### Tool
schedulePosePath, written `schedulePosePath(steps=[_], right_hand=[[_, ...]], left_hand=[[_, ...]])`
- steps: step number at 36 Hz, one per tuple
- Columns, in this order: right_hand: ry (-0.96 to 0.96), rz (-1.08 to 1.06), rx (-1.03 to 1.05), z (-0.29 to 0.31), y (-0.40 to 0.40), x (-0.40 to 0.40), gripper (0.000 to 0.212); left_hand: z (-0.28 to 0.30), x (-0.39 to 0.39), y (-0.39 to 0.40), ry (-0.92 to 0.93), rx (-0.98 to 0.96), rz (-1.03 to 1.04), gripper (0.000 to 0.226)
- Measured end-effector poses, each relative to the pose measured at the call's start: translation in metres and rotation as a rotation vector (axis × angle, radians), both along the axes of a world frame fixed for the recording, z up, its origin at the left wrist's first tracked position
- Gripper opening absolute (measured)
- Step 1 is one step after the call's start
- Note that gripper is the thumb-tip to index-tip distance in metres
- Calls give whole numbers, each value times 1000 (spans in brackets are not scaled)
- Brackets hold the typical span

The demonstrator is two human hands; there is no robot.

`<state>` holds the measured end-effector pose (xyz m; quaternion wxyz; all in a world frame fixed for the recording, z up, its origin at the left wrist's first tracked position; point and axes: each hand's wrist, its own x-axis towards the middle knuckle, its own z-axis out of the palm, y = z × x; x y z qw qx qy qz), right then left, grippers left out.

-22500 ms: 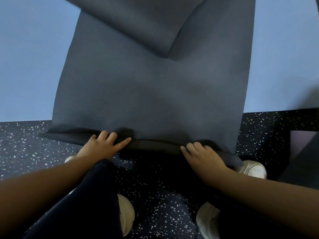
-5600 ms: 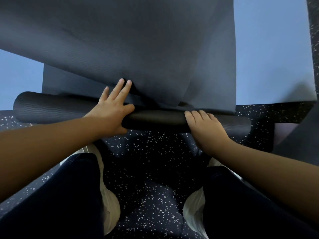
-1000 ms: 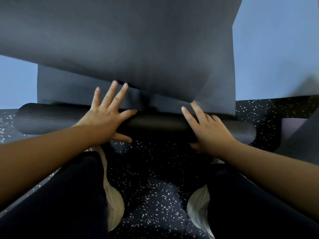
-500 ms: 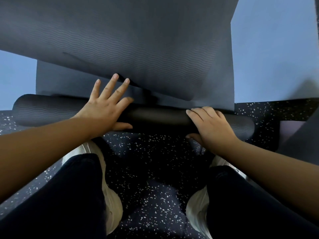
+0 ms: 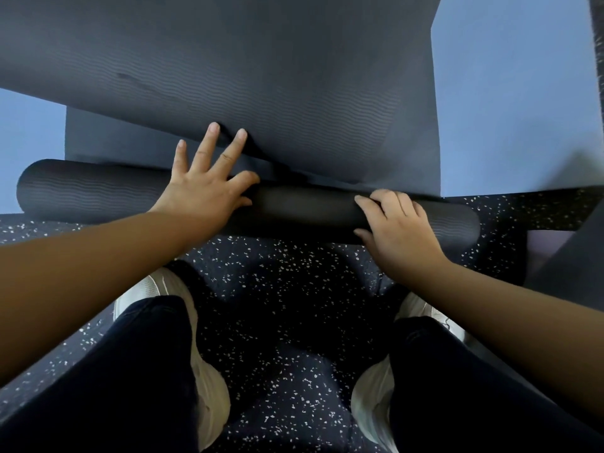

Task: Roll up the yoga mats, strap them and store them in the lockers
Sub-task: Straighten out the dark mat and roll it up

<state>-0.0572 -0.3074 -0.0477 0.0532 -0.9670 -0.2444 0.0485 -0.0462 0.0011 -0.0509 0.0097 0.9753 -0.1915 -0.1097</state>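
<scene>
Hands are working a dark grey yoga mat (image 5: pixel 294 76) that is lying partly rolled on the speckled floor (image 5: pixel 277 305), over a blue mat (image 5: pixel 510 93). The left hand (image 5: pixel 202 188) is pressing flat on the rolled part (image 5: pixel 304 210), its fingers (image 5: pixel 209 145) straight, spread and reaching onto the unrolled sheet just beyond. The right hand (image 5: pixel 398 230) is curling over the roll nearer its right end, fingers bent across the top and thumb tucked beneath, gripping it. The roll is lying crosswise in front of the person's knees, with white shoes (image 5: pixel 209 380) showing below dark trousers (image 5: pixel 124 371). The unrolled sheet is rising away, folded over itself.
</scene>
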Motion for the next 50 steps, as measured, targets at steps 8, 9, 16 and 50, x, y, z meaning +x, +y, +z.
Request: schedulePosePath(steps=[8,9,16,50], right_hand=[[74,22,62,5,0,8,45],[71,24,53,5,0,9,47],[-22,77,-71,4,-1,3,79],[-12,63,-90,-4,-7,21,48]], left_hand=[[6,18,7,-94,-13,34,68],[6,20,8,-117,-13,25,70],[22,39,0,-33,189,85,88],[21,30,-8,225,36,164,71]])
